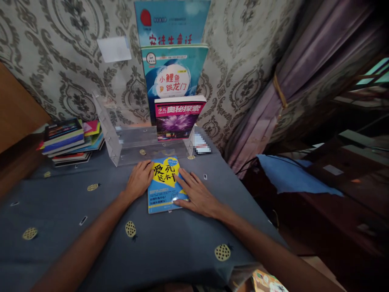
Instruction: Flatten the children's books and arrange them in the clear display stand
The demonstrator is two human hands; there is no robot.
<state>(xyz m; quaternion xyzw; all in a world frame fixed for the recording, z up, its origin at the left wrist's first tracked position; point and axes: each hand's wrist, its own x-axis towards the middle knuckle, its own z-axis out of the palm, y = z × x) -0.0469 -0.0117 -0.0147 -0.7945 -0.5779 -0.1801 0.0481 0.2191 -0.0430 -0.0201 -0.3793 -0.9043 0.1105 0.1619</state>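
Observation:
A blue and yellow book [164,196] with black Chinese lettering lies on the dark blue patterned tablecloth [103,247]. My left hand [140,178] is closed along its upper left edge, fingers bent against the side. Over the right part of the cover lies my right hand [199,194], open, with fingers spread and the thumb stretched across the lower cover. Just behind the book is a clear acrylic stand [112,142]. In it leans a pink and purple book [176,121]; teal picture books [174,61] rise behind that.
A stack of books [65,138] stands at the back left. A pixelated white item [201,144] is right of the stand. Purple curtain [267,97] hangs on the right, near a blue cloth [294,176]. At the bottom edge, a colourful printed item [267,282] is partly visible.

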